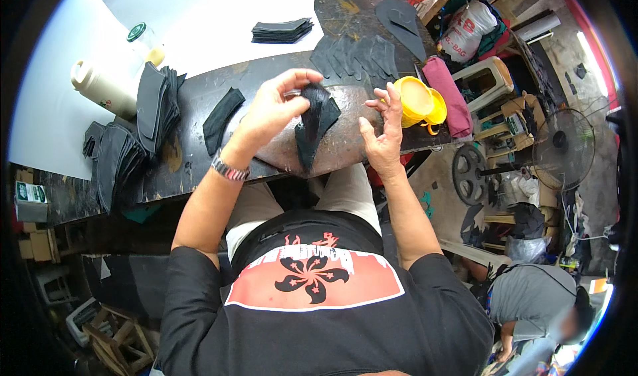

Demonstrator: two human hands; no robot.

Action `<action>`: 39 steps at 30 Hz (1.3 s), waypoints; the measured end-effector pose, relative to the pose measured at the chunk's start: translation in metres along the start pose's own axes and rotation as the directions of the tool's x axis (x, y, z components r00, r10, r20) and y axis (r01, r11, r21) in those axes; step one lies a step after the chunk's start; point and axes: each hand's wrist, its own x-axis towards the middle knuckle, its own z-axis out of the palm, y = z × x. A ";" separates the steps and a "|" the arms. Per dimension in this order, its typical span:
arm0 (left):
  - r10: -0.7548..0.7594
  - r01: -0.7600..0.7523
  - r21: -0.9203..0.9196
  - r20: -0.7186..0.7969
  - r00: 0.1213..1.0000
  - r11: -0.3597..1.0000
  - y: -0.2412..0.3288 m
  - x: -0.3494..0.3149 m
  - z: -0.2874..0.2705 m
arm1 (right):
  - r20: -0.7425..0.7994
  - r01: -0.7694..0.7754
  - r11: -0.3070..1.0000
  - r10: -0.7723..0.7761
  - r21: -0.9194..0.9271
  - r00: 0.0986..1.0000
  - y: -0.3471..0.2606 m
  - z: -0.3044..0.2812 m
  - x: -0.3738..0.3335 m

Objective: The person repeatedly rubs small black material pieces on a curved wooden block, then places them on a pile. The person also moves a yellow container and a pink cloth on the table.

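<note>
My left hand (282, 103) is closed, thumb and fingers pinching the upper part of a dark, glossy, tapered piece (315, 110); I cannot tell whether it is a brush or folded material. It stands over a black cut piece (307, 151) on a worn brown board (279, 153) at the table's front edge. My right hand (384, 133) is raised off the board's right side, fingers apart and holding nothing. Just beyond it sits a yellow tub (413, 100) with tan contents. Another black cut piece (222, 118) lies left of the board.
Black piece stacks (158, 103) crowd the left side near a cream jug (103, 87) and a green-lidded jar (143, 40). A smaller stack (282, 30) lies on white sheeting. Fanned dark pieces (352, 56) and a maroon cloth roll (446, 97) flank the tub. A person (531, 299) bends at lower right.
</note>
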 end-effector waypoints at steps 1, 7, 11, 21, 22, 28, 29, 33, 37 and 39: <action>0.028 -0.028 0.029 -0.027 0.999 0.999 -0.002 0.008 -0.004 | -0.025 0.007 1.000 -0.007 -0.017 1.000 0.005 0.003 -0.003; 0.058 -0.001 0.325 -0.167 0.984 0.946 -0.035 0.094 -0.017 | -0.062 -0.021 0.996 0.015 -0.090 0.998 0.023 0.007 -0.017; 0.208 -0.085 0.439 -0.240 0.948 0.894 -0.089 0.141 -0.019 | -0.085 -0.053 0.995 0.046 -0.079 0.995 0.025 0.009 -0.017; 0.341 0.096 0.758 -0.398 0.851 0.645 -0.126 0.162 -0.001 | -0.073 -0.075 0.995 0.070 -0.067 0.995 0.024 0.008 -0.018; 0.388 0.083 0.808 -0.367 0.845 0.583 -0.122 0.157 0.002 | -0.072 -0.079 0.995 0.074 -0.067 0.995 0.024 0.008 -0.019; 0.295 0.082 0.850 -0.269 0.917 0.520 -0.100 0.147 0.001 | -0.069 -0.077 0.994 0.072 -0.074 0.995 0.024 0.008 -0.019; 0.284 0.083 0.850 -0.263 0.922 0.521 -0.098 0.148 0.001 | -0.070 -0.074 0.995 0.069 -0.065 0.995 0.024 0.008 -0.019; 0.253 0.073 0.804 -0.270 0.929 0.590 -0.095 0.149 -0.001 | -0.073 -0.065 0.998 0.064 -0.014 0.995 0.025 0.007 -0.019; 0.262 0.018 0.767 -0.241 0.934 0.642 -0.099 0.146 -0.004 | -0.100 -0.036 0.999 0.037 0.005 0.994 0.025 0.007 -0.018; 0.311 -0.015 0.789 -0.225 0.923 0.614 -0.103 0.144 -0.005 | -0.099 -0.035 0.999 0.033 -0.014 0.995 0.024 0.008 -0.018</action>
